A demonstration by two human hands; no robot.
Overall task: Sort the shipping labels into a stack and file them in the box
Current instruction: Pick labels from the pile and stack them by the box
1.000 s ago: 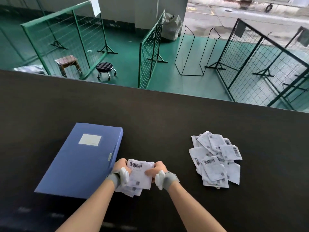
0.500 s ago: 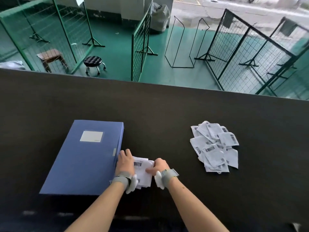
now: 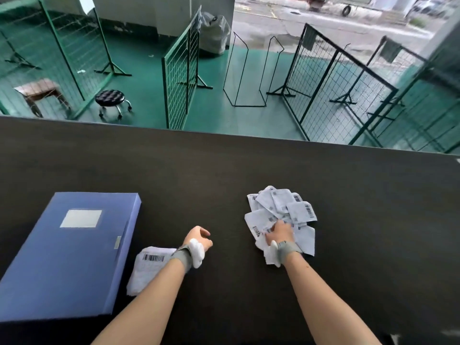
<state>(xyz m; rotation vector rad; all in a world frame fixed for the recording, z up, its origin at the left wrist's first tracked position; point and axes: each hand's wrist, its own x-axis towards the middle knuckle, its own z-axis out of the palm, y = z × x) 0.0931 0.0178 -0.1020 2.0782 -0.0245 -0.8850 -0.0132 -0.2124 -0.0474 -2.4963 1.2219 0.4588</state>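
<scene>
I see the broad dark bench (image 3: 224, 170) lying bare across its far half and between my hands. The closed blue rectangular file box (image 3: 69, 255) blocks the left, a small white label stack (image 3: 146, 270) just beside it; the loose white label heap (image 3: 281, 210) occupies the right.

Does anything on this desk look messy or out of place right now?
Yes. The loose labels under the right hand lie crumpled and overlapping at all angles. The small stack beside the closed blue box also sits askew.
</scene>
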